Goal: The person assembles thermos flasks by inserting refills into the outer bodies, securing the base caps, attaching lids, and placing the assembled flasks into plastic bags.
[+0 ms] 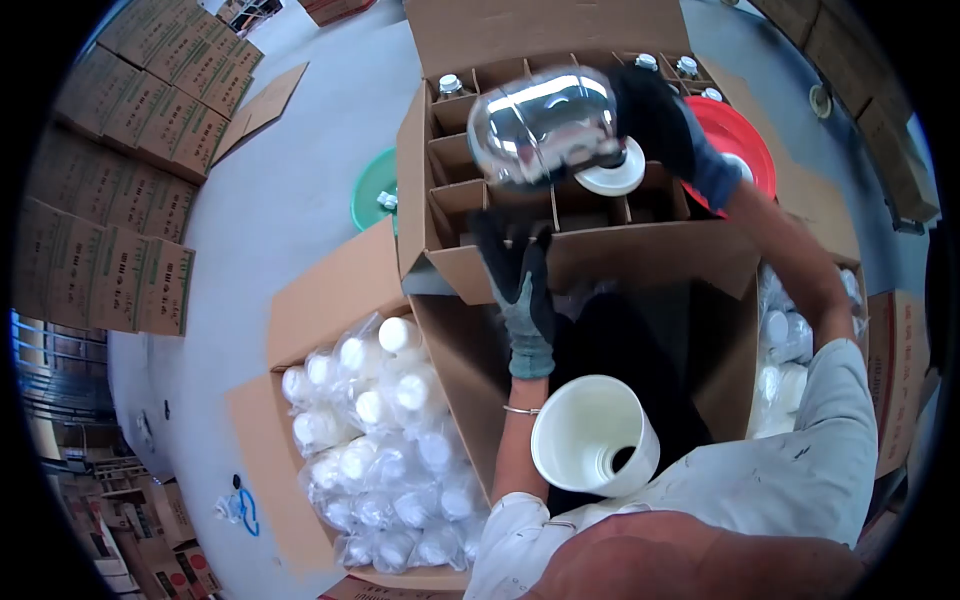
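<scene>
My right hand point(660, 120), in a dark glove, grips the right end of a shiny silvered vacuum flask liner point(540, 125), which lies on its side in the air above a divided carton point(600, 250). A white round collar-like piece point(615, 172) shows just below the liner's right end; I cannot tell whether they touch. Lower left of the liner, my left hand point(520, 285), gloved too, has its fingers stretched upward, apart from the liner. Below it on my lap tilts a white plastic flask shell point(595, 435), its wide mouth facing up.
Several white-capped bottles point(450, 85) stand in the carton's compartments. A red basin point(735, 150) is at its right, a green basin point(372, 190) at its left. Open boxes of bagged white parts point(390, 460) flank me. Stacked cartons point(130, 200) rise at far left.
</scene>
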Tool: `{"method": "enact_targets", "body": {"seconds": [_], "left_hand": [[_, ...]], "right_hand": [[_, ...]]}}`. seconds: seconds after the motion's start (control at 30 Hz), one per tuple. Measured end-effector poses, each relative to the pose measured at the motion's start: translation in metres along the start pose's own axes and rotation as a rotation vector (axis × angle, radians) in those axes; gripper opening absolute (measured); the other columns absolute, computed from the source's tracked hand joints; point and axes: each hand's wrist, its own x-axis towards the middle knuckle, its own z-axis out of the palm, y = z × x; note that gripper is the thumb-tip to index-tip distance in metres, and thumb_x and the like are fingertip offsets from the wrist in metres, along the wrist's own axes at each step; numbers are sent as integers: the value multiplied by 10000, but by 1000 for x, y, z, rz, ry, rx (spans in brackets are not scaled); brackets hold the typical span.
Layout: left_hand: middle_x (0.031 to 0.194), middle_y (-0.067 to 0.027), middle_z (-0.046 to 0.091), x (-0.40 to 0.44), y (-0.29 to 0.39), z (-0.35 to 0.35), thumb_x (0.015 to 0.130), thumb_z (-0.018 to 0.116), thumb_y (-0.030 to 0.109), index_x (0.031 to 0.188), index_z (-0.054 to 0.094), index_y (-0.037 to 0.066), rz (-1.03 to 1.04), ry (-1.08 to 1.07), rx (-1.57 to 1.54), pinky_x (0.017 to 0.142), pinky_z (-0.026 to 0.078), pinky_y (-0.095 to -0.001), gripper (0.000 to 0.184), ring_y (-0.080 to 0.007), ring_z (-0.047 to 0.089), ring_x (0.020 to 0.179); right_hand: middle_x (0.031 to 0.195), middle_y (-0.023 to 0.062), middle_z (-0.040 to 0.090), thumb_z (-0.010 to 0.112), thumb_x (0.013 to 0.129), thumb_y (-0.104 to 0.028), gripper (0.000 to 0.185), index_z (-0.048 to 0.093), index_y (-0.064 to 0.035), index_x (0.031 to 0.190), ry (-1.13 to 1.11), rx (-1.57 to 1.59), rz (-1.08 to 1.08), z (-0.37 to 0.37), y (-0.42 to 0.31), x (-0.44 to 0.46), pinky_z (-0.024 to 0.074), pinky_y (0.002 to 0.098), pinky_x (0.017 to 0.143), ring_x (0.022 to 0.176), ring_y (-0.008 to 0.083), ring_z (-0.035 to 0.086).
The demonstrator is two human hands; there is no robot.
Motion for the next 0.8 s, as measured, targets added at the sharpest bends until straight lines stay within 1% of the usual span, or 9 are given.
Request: {"method": "enact_targets", "body": {"seconds": [0.07,0.1,0.17,0.27,0.33,0.43,0.6,0.73,0.8], "left_hand": [[1605,-84,91,-9,18,-9,744,680,-51,1553,88,121,69,-17,55,1118,356,-430,1017,-294,294,1412],[1572,-164,178,-10,40,-3,771,559,-21,1530,147,48,177,-87,218,1172,214,-446,867,-325,206,1451],[1529,-163,290,-16,73,-17,770,684,112,1504,209,23,437,-245,862,1166,212,-424,880,-305,268,1419],[1489,-137,372,-27,98,-22,679,744,111,1462,324,7,260,-203,648,1158,232,-384,895,-274,328,1394],[1470,-114,396,-33,113,-26,771,633,76,1477,309,37,14,-138,371,1120,287,-367,777,-245,381,1346],[1431,-81,432,-61,121,-69,908,532,125,1512,257,87,-376,36,-3,1004,422,-314,665,-176,489,1216],[1433,-126,428,-128,137,-71,936,597,283,1434,370,-14,-236,-118,557,1114,318,-369,623,-247,421,1315],[1459,-129,408,-249,106,-120,968,415,412,1440,365,19,-475,119,184,1122,316,-382,617,-253,412,1322],[1479,-125,399,-304,91,-124,988,249,534,1459,354,57,-538,213,-139,1120,326,-399,679,-263,415,1323]], "right_hand": [[888,38,624,549,978,-208,230,590,-50,1140,290,487,450,75,-53,-67,548,285,713,804,130,631],[880,25,613,546,979,-230,235,586,-61,1137,326,471,590,77,-48,-88,544,272,717,787,111,618],[932,21,612,537,984,-256,266,580,-59,1157,156,504,626,86,-19,-140,527,268,773,847,98,602],[1077,40,606,516,995,-265,330,552,-38,1231,-77,342,484,100,-2,-184,480,281,902,989,104,569],[1290,86,576,486,1008,-220,410,495,7,1350,-223,89,336,106,-10,-196,398,303,1055,1177,133,516],[1168,122,624,579,954,-244,403,551,10,1266,-303,-330,234,108,-37,-217,454,328,975,1070,177,579],[1162,151,603,694,855,-229,460,561,-1,1233,-148,-234,256,100,-85,-295,456,369,963,1060,276,592],[1439,198,386,742,812,-283,708,426,-48,1401,-352,-552,320,120,-110,-393,315,446,1119,1359,356,356],[1510,215,255,763,787,-332,815,368,-63,1447,-322,-355,419,144,-107,-409,256,459,1152,1412,384,258]]}}
